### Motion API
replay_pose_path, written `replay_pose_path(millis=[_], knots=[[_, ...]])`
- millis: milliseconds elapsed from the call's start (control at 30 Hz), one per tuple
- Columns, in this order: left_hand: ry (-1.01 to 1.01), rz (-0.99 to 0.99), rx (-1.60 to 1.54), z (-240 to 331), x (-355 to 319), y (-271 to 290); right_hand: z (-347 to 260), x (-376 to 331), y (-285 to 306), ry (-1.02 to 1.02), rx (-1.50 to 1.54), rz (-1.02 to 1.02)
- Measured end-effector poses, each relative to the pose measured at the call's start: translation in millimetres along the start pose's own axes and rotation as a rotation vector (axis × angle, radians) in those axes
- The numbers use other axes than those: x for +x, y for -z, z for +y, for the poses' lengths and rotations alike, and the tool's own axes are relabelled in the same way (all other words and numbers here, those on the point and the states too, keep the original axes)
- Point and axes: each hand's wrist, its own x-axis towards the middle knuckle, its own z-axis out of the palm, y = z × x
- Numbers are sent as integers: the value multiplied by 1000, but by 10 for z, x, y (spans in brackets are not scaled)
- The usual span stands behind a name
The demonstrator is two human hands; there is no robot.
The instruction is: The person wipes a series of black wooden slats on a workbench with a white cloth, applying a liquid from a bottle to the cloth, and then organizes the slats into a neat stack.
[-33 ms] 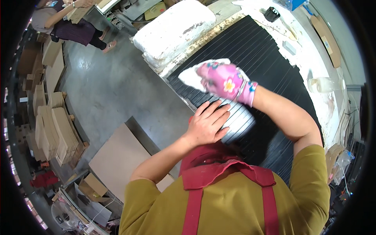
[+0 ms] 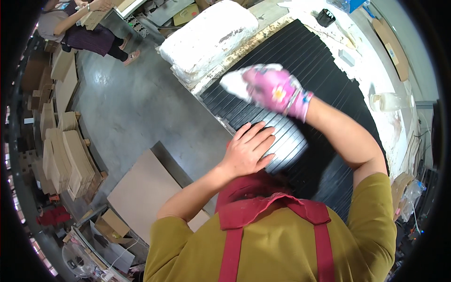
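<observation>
The right hand, in a pink flowered glove and slightly blurred, is closed over a bunched white cloth above the rows of black strips laid side by side on the bench. The bare left hand lies palm down with fingers spread on the strips' near-left edge, just below the cloth. A bulky white block sits beyond, and a translucent bottle lies at the right.

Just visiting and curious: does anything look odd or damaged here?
Mildly odd: the right hand wears a flowered pink glove, the left hand none. The white block beside the black strips has dark marks on its surface.
</observation>
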Motion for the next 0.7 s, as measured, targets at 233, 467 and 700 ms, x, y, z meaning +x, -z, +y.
replay_pose_path(millis=[233, 467, 700], knots=[[485, 104, 362, -729, 382, 441, 272, 8, 38, -146, -83, 6], [551, -14, 196, -701, 494, 470, 607, 211, 320, -303, -274, -13], [552, -22, 212, -730, 461, 502, 149, 78, 378, -122, -383, -13]])
